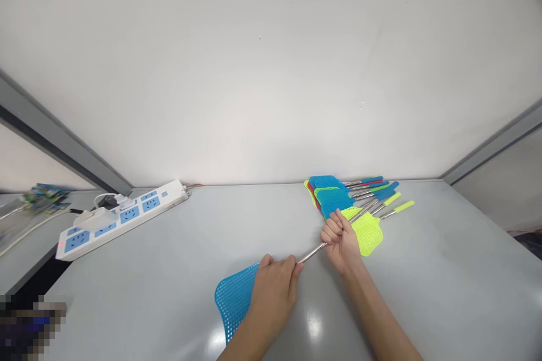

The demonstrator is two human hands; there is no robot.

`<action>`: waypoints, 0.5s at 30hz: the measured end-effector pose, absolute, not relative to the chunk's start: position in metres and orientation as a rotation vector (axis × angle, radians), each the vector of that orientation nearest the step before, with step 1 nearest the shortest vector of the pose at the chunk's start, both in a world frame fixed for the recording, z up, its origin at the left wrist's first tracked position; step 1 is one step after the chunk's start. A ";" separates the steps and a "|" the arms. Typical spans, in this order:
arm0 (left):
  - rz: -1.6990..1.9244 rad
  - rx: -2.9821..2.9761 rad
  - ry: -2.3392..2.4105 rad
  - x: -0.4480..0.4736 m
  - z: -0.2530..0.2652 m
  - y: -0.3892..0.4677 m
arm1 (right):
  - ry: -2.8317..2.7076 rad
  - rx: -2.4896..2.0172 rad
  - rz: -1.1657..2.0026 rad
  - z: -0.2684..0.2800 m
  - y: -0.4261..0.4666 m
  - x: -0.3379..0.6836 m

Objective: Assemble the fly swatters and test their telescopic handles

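Between my two hands runs the thin metal rod of a blue fly swatter (235,295). My left hand (275,290) is closed around the lower end of the rod, beside the perforated blue head, and covers part of that head. Farther up the rod, my right hand (341,240) grips it in a fist. The rod shows again beyond that fist, running up toward the pile. Just behind my right hand lies a yellow-green fly swatter (368,234). More blue fly swatters (332,197) overlap with red and green ones in a pile near the wall.
A white power strip (127,217) with plugs in it lies at the left of the grey table (203,231). A white wall (271,96) rises behind the table. Blurred colourful items (46,197) sit beyond the left metal post.
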State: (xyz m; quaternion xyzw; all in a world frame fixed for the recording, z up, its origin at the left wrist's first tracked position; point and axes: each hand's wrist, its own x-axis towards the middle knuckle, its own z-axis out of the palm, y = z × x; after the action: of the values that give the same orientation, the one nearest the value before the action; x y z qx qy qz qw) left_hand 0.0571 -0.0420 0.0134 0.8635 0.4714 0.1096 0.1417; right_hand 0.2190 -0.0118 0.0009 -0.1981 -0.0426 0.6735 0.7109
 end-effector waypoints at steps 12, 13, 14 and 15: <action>0.292 2.496 1.394 0.058 0.016 -0.044 | -0.104 -0.466 1.520 -0.001 -0.021 0.188; 0.291 2.493 1.393 0.058 0.015 -0.044 | -0.101 -0.474 1.529 0.000 -0.022 0.186; 0.294 2.489 1.390 0.059 0.014 -0.044 | -0.099 -0.478 1.538 0.000 -0.022 0.184; 0.299 2.483 1.386 0.059 0.013 -0.044 | -0.098 -0.479 1.543 0.001 -0.023 0.183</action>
State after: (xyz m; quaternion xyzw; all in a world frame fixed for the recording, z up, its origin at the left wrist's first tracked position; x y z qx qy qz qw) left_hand 0.0594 -0.0438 0.0133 0.8597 0.4799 0.1035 0.1408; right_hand 0.1829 -0.0230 0.0009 -0.2141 -0.0438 0.6902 0.6899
